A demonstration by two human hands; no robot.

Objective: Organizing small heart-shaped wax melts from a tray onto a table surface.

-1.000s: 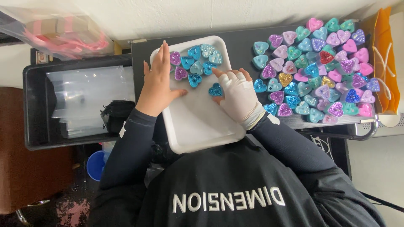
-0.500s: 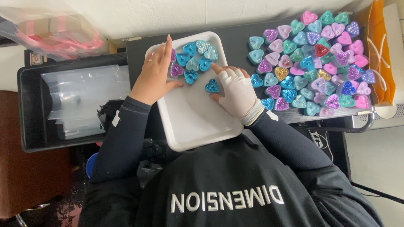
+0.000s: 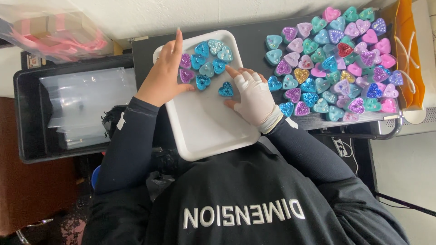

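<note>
On the white tray (image 3: 213,136), a blue heart (image 3: 225,89) lies touching the right hand's (image 3: 254,97) released fingers (image 3: 234,72).

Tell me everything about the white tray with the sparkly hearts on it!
The white tray is a shallow rectangle with rounded corners and a raised rim; it looks like foam or plastic. It lies tilted across the dark table edge. A cluster of glittery blue, teal and purple hearts sits at its far end, with one blue heart apart; the near half is bare. The bare left hand rests on its left side; the gloved right hand touches that blue heart.
</note>
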